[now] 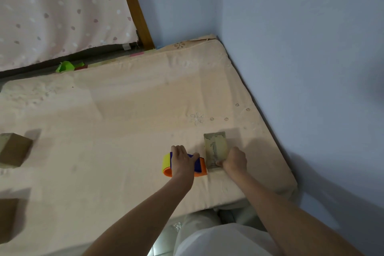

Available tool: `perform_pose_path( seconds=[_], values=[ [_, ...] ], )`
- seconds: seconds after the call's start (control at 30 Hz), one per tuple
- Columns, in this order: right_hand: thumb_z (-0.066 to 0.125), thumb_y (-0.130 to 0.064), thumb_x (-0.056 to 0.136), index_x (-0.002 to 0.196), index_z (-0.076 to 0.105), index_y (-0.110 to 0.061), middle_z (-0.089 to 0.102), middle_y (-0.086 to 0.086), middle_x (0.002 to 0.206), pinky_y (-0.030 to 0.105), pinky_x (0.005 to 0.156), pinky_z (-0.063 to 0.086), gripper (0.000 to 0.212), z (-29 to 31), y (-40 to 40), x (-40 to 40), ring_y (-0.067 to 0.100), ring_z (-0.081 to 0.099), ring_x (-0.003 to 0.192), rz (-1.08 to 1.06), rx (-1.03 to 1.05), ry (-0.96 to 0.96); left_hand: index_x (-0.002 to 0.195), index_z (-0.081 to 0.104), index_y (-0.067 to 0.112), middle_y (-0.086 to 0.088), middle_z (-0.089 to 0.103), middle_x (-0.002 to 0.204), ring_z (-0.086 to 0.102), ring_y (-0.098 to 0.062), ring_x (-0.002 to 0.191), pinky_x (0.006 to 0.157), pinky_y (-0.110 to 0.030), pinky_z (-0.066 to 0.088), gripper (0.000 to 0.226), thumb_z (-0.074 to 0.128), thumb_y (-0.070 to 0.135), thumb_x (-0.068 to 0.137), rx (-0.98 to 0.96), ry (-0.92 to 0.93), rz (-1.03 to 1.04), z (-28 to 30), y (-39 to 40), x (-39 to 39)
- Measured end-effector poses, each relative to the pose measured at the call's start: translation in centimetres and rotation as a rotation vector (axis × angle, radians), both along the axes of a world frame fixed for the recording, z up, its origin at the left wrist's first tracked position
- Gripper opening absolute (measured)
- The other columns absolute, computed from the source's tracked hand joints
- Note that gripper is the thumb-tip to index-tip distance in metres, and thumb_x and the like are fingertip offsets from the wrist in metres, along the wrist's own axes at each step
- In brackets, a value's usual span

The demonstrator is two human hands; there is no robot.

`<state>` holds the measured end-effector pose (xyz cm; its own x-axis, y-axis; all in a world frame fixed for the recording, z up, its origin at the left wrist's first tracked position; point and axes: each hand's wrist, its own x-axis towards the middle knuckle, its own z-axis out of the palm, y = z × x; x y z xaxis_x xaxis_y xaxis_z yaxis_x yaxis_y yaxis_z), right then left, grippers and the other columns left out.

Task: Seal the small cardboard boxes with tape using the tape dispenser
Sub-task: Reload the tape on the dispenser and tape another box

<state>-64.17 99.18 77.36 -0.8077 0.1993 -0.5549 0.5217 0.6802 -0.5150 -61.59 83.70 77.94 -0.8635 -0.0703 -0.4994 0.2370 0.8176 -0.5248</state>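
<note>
A small cardboard box [215, 147], covered with shiny tape, lies on the beige mattress [135, 110] near its right edge. My right hand [234, 160] grips the box's near end. Just left of the box sits the tape dispenser [166, 164], orange and blue with a yellow roll. My left hand [182, 160] grips the dispenser from above, its front end touching the box's near left side.
Two more cardboard boxes lie at the left edge: one [13, 149] further back, one [8, 218] nearer and in shadow. A blue wall [301, 58] runs along the mattress's right side. Green scraps [66, 66] lie at the far edge, below a pink curtain [58, 10].
</note>
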Motion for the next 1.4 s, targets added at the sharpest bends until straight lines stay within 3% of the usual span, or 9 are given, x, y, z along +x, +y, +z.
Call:
perform_pose_path(
  seconds=[0.23, 0.5, 0.77, 0.87, 0.93, 1.0, 1.13, 1.27, 1.4],
  values=[
    [0.092, -0.025, 0.068, 0.110, 0.058, -0.003, 0.066, 0.014, 0.114, 0.030, 0.070, 0.044, 0.059, -0.2, 0.4, 0.0, 0.031, 0.064, 0.106, 0.016, 0.036, -0.001, 0.136, 0.033, 0.028, -0.020, 0.042, 0.127, 0.036, -0.039, 0.121, 0.105, -0.048, 0.023, 0.073, 0.073, 0.032, 0.075, -0.096, -0.037, 0.076, -0.9, -1.4, 0.0],
    [0.091, -0.032, 0.069, 0.110, 0.056, -0.006, 0.066, 0.012, 0.115, 0.032, 0.077, 0.050, 0.060, -0.5, 0.9, -0.4, 0.028, 0.064, 0.107, 0.048, 0.031, -0.014, 0.130, 0.053, 0.012, -0.010, 0.047, 0.128, 0.053, -0.029, 0.116, 0.094, -0.031, 0.048, 0.035, 0.051, 0.017, 0.095, 0.501, 0.062, 0.694, -3.4, -4.3, 0.8],
    [0.092, -0.038, 0.066, 0.108, 0.057, -0.006, 0.066, 0.010, 0.112, 0.028, 0.070, 0.045, 0.063, -0.7, 1.4, -1.0, 0.027, 0.063, 0.106, 0.076, 0.053, -0.052, 0.108, 0.052, 0.008, -0.014, 0.054, 0.110, 0.049, -0.035, 0.105, 0.084, -0.041, 0.047, 0.019, 0.048, 0.004, 0.089, 0.791, 0.473, 0.931, -5.6, -3.8, 2.7],
    [0.092, -0.040, 0.064, 0.108, 0.058, -0.006, 0.066, 0.010, 0.112, 0.029, 0.071, 0.045, 0.065, -0.9, 1.4, -1.1, 0.028, 0.063, 0.106, 0.075, 0.064, -0.061, 0.108, 0.059, 0.008, -0.011, 0.056, 0.103, 0.052, -0.029, 0.094, 0.077, -0.037, 0.046, 0.020, 0.050, 0.006, 0.090, 1.125, 0.602, 0.982, -4.5, -1.2, 2.3],
    [0.092, -0.040, 0.064, 0.109, 0.058, -0.006, 0.067, 0.010, 0.112, 0.029, 0.072, 0.047, 0.066, -1.0, 1.5, -1.2, 0.028, 0.063, 0.106, 0.079, 0.065, -0.060, 0.114, 0.060, 0.009, -0.007, 0.062, 0.100, 0.056, -0.021, 0.085, 0.070, -0.030, 0.049, 0.023, 0.050, 0.009, 0.093, 1.419, 0.480, 1.291, -3.8, 1.2, 2.3],
    [0.092, -0.039, 0.065, 0.110, 0.058, -0.007, 0.067, 0.010, 0.113, 0.030, 0.074, 0.048, 0.065, -1.0, 1.4, -1.2, 0.028, 0.063, 0.107, 0.077, 0.063, -0.060, 0.120, 0.056, 0.009, -0.010, 0.061, 0.110, 0.060, -0.024, 0.094, 0.080, -0.036, 0.056, 0.025, 0.047, 0.005, 0.096, 1.687, 0.235, 1.665, -3.5, 3.0, 2.4],
    [0.092, -0.039, 0.066, 0.111, 0.058, -0.006, 0.066, 0.010, 0.115, 0.030, 0.075, 0.049, 0.065, -0.9, 1.5, -1.2, 0.027, 0.063, 0.108, 0.070, 0.066, -0.069, 0.102, 0.057, 0.001, -0.021, 0.059, 0.108, 0.059, -0.031, 0.100, 0.092, -0.046, 0.054, 0.007, 0.050, 0.001, 0.099, 1.970, 0.019, 2.123, -2.6, 4.1, 2.5],
    [0.093, -0.038, 0.065, 0.110, 0.058, -0.006, 0.067, 0.010, 0.114, 0.030, 0.075, 0.048, 0.065, -0.9, 1.5, -1.2, 0.027, 0.064, 0.107, 0.057, 0.053, -0.069, 0.092, 0.055, -0.001, -0.021, 0.059, 0.098, 0.059, -0.027, 0.085, 0.093, -0.038, 0.053, 0.009, 0.060, 0.004, 0.096, 1.977, 0.066, 2.333, -2.6, 4.2, 2.2],
    [0.093, -0.038, 0.064, 0.110, 0.059, -0.006, 0.067, 0.009, 0.113, 0.030, 0.075, 0.049, 0.065, -0.9, 1.5, -1.2, 0.026, 0.064, 0.106, 0.055, 0.048, -0.071, 0.109, 0.058, -0.004, -0.020, 0.061, 0.110, 0.058, -0.019, 0.075, 0.070, -0.027, 0.056, 0.022, 0.067, 0.006, 0.092, 2.013, 0.038, 2.503, -3.4, 3.8, 2.3]
  ],
)
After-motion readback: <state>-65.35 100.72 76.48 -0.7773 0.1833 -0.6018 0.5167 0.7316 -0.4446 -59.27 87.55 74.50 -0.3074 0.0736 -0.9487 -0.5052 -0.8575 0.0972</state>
